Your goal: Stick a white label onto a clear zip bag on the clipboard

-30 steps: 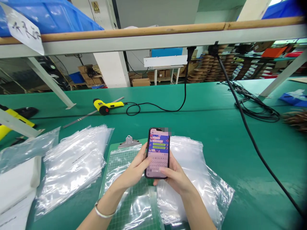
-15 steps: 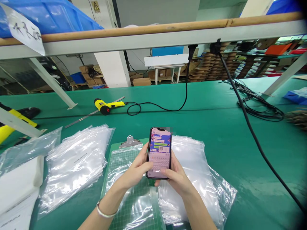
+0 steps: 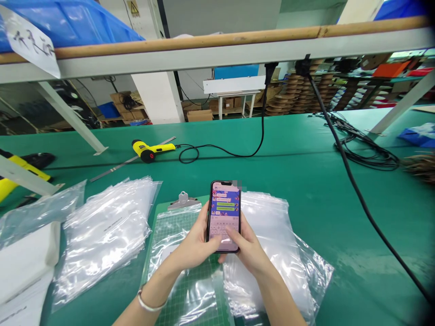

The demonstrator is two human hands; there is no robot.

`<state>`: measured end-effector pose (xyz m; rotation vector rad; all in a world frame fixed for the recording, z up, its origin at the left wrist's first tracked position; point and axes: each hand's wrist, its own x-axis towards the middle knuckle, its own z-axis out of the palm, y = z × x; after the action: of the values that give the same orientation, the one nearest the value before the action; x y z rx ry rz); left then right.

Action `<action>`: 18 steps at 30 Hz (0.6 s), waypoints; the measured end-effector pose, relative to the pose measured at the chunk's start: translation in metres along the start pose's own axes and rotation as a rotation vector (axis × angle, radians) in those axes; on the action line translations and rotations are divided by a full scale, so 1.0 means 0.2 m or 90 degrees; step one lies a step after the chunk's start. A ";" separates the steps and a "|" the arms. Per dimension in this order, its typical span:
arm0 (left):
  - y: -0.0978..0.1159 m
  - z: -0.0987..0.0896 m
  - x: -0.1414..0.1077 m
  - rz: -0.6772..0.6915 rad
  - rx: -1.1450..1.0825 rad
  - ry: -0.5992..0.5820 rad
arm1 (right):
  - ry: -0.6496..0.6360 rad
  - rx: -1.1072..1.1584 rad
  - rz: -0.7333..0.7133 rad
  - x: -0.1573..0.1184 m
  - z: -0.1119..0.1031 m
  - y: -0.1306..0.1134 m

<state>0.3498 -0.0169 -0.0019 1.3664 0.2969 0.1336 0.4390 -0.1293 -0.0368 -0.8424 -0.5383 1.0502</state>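
Left hand [image 3: 195,242] and right hand [image 3: 251,251] together grip a black-edged smartphone [image 3: 223,215], thumbs over the keyboard below a lit chat screen. It is held above the upper right edge of a green clipboard [image 3: 203,200], its metal clip [image 3: 184,201] toward the surface's far edge. Clear plastic bags [image 3: 272,235] lie along the clipboard's right edge; a second stack of bags [image 3: 105,231] spreads near its left edge. Closer to the surface's far edge sits a yellow heat gun [image 3: 152,150], trailing a black cord [image 3: 244,156].
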 end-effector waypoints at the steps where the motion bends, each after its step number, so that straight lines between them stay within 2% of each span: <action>1: 0.00 -0.01 0.00 0.011 -0.002 -0.004 | -0.006 0.013 0.009 0.00 0.00 0.00; 4: 0.00 -0.03 0.00 0.037 -0.019 -0.004 | -0.027 0.048 0.025 -0.01 0.00 0.00; 8: 0.01 -0.03 -0.01 0.003 -0.090 -0.114 | -0.002 -0.036 -0.022 0.00 0.01 0.00; 10: 0.02 -0.02 -0.02 -0.017 -0.111 -0.143 | 0.023 -0.075 -0.030 0.00 0.01 0.00; 16: 0.03 -0.03 -0.02 -0.008 -0.083 -0.093 | -0.038 -0.057 -0.048 0.00 0.00 0.00; 18: 0.03 -0.03 -0.02 -0.011 -0.058 -0.056 | -0.049 -0.043 -0.049 0.00 0.00 0.01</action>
<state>0.3451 -0.0104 0.0037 1.2759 0.2259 0.0719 0.4387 -0.1293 -0.0380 -0.8364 -0.6698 1.0012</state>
